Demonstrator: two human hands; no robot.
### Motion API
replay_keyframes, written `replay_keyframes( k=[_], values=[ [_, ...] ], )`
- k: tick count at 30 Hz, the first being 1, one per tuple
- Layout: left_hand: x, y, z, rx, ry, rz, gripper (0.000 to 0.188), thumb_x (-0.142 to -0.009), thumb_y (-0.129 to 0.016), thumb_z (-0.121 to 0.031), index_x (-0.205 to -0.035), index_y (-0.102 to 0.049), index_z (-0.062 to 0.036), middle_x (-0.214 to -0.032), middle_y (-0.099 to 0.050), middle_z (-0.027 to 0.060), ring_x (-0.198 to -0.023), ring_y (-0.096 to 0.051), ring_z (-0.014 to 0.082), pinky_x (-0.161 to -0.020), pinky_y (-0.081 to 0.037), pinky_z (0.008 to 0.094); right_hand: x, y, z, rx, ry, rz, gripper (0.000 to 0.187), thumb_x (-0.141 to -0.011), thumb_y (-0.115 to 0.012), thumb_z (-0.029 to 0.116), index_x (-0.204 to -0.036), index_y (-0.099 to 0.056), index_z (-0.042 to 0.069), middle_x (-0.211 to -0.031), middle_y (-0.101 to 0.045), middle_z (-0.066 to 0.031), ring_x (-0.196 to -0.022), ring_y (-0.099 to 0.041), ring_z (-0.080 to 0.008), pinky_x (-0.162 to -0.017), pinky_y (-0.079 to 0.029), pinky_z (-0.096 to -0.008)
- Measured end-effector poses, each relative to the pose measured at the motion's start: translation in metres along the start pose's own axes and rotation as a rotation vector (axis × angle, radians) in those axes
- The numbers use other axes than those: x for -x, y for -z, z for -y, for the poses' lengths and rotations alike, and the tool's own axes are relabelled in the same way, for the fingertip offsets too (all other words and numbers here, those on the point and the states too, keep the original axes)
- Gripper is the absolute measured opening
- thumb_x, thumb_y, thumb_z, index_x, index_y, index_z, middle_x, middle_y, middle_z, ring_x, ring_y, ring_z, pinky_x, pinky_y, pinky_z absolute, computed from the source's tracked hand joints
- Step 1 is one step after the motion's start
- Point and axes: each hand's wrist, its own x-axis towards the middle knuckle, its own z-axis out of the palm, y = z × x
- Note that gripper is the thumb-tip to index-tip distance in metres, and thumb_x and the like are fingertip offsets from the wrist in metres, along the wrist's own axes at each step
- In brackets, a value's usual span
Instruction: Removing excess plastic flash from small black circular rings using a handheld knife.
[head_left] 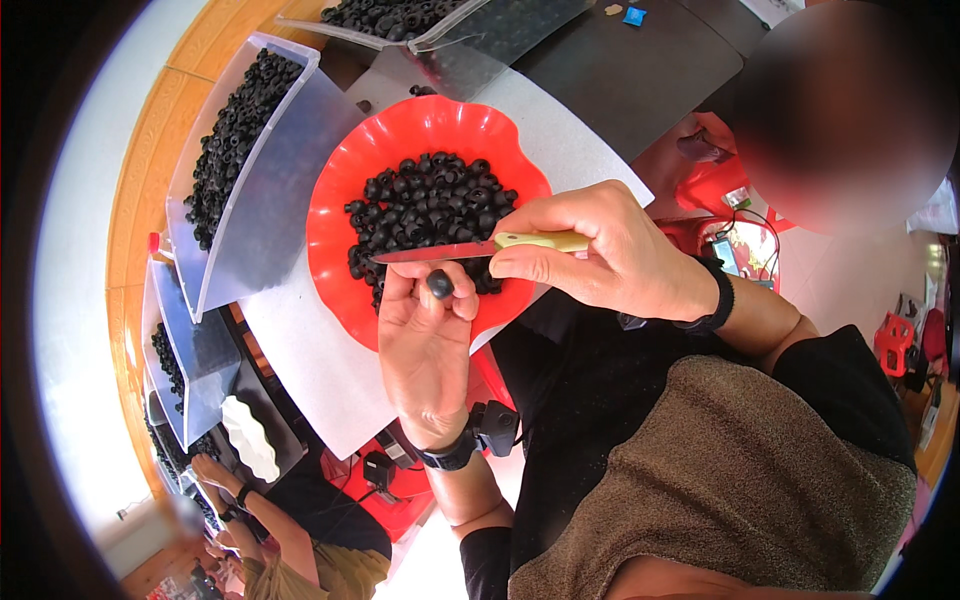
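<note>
My left hand (428, 350) is palm up over the near rim of a red scalloped bowl (332, 215). Its fingertips pinch a small black rounded part (440, 284). Closed around the yellow-green handle of a small knife (545, 240), my right hand (625, 250) is at the bowl's right side. The knife's blade points left, just above the left fingertips, and appears apart from the pinched part. Many loose black parts (425, 205) of the same sort, some showing holes, lie heaped in the bowl beneath both hands.
Clear plastic bins of black parts stand left (265, 190), further left (205, 365) and at the top (465, 30). A white sheet (330, 390) lies under the bowl. A white scalloped dish (250, 437) and a co-worker's arm (270, 520) are lower left; another person is upper right.
</note>
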Motion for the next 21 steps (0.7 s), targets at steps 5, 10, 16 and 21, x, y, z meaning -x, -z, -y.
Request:
replay_keyframes(
  k=[5, 10, 16, 21],
  values=[
    [0.005, -0.012, 0.001, -0.184, -0.046, -0.023, 0.033, -0.098, -0.060, -0.004, -0.128, -0.046, -0.0058, -0.107, -0.062, 0.0097, -0.094, -0.058, 0.0168, -0.085, -0.046, 0.0298, -0.008, -0.005, 0.008, -0.268, -0.028, 0.107, 0.029, -0.088, -0.079, 0.012, -0.110, -0.068, -0.003, -0.096, -0.074, -0.0094, -0.084, -0.068, -0.0089, -0.072, -0.053, -0.0247],
    [0.006, -0.017, -0.001, -0.240, -0.049, 0.023, 0.034, -0.098, -0.058, 0.000, -0.129, -0.044, -0.0061, -0.118, -0.064, 0.0117, -0.098, -0.058, 0.0154, -0.085, -0.045, 0.0294, -0.016, -0.016, 0.007, -0.659, -0.119, 0.198, 0.022, -0.094, -0.072, 0.011, -0.110, -0.068, -0.004, -0.093, -0.071, -0.0055, -0.083, -0.067, -0.0112, -0.074, -0.054, -0.0247],
    [0.005, -0.023, 0.000, -0.242, -0.017, 0.028, 0.037, -0.097, -0.058, 0.001, -0.131, -0.042, -0.0053, -0.120, -0.064, 0.0139, -0.099, -0.059, 0.0166, -0.087, -0.047, 0.0309, -0.016, -0.004, 0.016, -0.744, -0.315, 0.275, 0.019, -0.101, -0.063, 0.021, -0.098, -0.070, 0.003, -0.085, -0.070, -0.0007, -0.074, -0.059, -0.0022, -0.059, -0.039, -0.0187],
    [0.003, -0.030, -0.003, -0.231, 0.000, 0.132, 0.037, -0.098, -0.060, -0.001, -0.131, -0.042, -0.0058, -0.113, -0.065, 0.0102, -0.099, -0.063, 0.0156, -0.088, -0.051, 0.0290, -0.013, -0.004, 0.019, -0.768, -0.267, 0.278, 0.018, -0.101, -0.065, 0.022, -0.100, -0.066, 0.004, -0.085, -0.067, 0.0011, -0.074, -0.057, -0.0027, -0.061, -0.041, -0.0190]
  ],
)
